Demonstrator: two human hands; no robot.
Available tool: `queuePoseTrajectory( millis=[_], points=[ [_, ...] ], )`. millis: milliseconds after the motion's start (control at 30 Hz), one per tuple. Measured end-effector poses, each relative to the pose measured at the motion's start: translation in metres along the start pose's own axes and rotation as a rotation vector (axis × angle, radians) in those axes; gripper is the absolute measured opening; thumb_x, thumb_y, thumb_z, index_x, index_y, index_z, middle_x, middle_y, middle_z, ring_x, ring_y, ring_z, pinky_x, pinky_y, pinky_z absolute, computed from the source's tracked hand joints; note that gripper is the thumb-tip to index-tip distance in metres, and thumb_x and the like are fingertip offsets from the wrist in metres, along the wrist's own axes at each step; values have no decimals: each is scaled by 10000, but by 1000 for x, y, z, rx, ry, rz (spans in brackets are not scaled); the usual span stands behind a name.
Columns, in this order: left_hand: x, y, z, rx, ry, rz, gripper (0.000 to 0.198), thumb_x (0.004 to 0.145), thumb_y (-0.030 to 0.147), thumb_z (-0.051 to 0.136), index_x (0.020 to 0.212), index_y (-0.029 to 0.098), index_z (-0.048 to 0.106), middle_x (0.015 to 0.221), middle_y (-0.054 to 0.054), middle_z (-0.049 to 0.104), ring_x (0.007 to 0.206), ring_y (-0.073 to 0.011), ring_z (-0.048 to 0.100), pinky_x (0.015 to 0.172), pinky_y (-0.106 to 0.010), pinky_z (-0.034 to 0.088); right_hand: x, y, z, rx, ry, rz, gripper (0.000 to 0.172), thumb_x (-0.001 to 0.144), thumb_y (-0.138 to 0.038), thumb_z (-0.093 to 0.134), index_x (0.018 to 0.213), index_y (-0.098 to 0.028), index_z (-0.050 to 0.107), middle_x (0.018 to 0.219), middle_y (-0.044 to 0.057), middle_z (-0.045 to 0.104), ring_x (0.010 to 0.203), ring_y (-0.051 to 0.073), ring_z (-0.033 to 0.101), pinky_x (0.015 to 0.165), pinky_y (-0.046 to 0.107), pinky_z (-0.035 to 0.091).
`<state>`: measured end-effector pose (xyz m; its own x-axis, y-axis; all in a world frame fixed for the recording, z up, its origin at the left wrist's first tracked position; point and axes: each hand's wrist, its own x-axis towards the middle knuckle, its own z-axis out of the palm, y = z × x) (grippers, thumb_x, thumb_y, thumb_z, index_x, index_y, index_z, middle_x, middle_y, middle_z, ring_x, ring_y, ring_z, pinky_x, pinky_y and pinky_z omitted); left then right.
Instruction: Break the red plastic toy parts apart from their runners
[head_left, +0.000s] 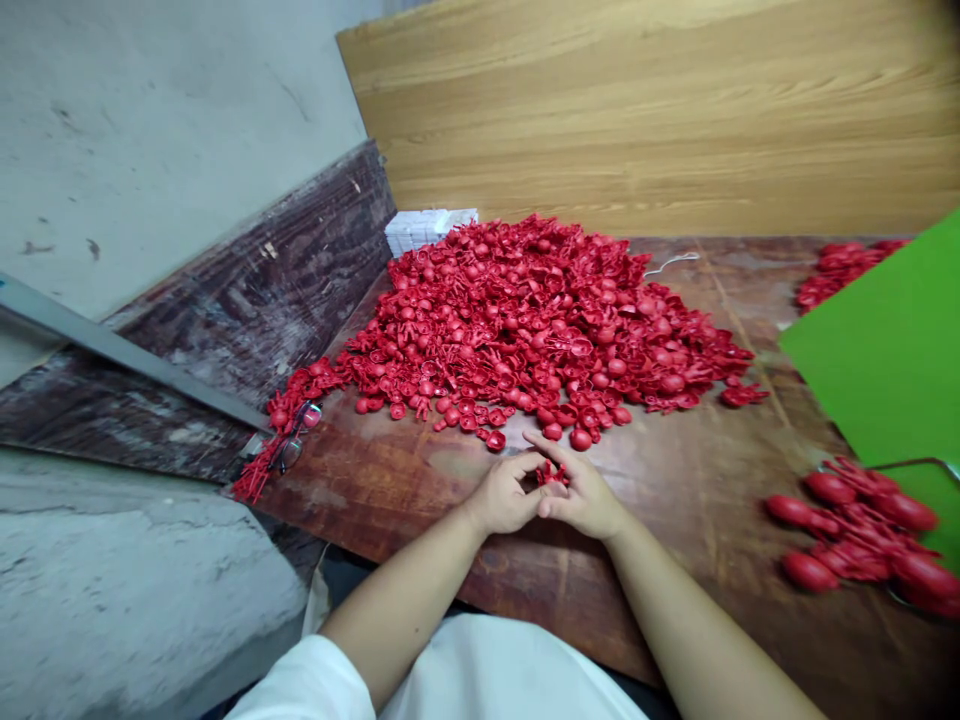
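My left hand (pixel 510 494) and my right hand (pixel 589 497) meet just above the front of the table. Between their closed fingers is a small red plastic piece (pixel 552 474) with thin prongs; the fingers partly cover it. Both hands grip it. Right beyond my fingertips lies the near edge of a big heap of red plastic parts (pixel 540 320), many of them round cups or balls with finger-like prongs. A few loose round parts (pixel 580 439) rest on the wood close to my right hand.
A brown wooden table (pixel 675 480) carries everything. More red parts lie on the right (pixel 862 530) near a green panel (pixel 892 340). Eyeglasses (pixel 292 445) sit on red pieces at the left edge. A white stack (pixel 424 230) stands behind, before a wooden board (pixel 637 110).
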<state>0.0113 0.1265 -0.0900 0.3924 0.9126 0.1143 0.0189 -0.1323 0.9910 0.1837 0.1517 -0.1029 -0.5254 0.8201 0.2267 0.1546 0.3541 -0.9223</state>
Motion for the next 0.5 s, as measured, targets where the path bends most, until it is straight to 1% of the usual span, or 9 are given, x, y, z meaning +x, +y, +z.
queuePoseTrajectory(
  millis=[100,167,267,367,433,500],
  points=[
    [-1,-1,2,-65,-18,-39,447,878,545,640,1061,140,585,841,-39,655,705,-142,625,691,-252,513,0,-2,0,25,20,19,985,715,-751,683,1486,-185,446,1137,128,701,987,312,689,894,444,551],
    [-1,0,2,-18,-14,-44,490,885,591,601,1089,148,555,846,-34,650,689,-135,610,680,-252,506,0,-2,0,14,27,12,918,761,-729,657,1474,-185,461,1143,128,700,987,303,687,890,434,550],
    [-2,3,1,94,7,29,550,884,671,531,1041,145,566,908,-63,654,792,-160,607,756,-274,500,0,-1,0,-34,38,-22,858,782,-731,632,1421,-170,520,1168,148,692,1001,306,679,910,444,535],
    [-1,5,1,129,-38,82,661,875,757,415,998,133,595,932,-92,651,834,-181,601,795,-296,497,0,1,1,-28,36,-11,882,757,-764,626,1387,-152,548,1092,143,709,939,295,690,870,431,548],
    [1,5,1,145,-45,106,699,866,778,389,966,126,618,937,-105,650,851,-195,602,815,-309,498,0,1,1,-8,38,-6,891,743,-775,630,1378,-154,556,1093,142,710,955,301,693,870,428,549],
    [2,5,1,154,-37,117,686,874,764,401,914,122,639,924,-112,661,853,-203,612,826,-315,502,0,0,1,-1,37,-14,901,728,-785,634,1379,-166,560,1136,147,704,1005,315,689,890,434,544]
  ],
)
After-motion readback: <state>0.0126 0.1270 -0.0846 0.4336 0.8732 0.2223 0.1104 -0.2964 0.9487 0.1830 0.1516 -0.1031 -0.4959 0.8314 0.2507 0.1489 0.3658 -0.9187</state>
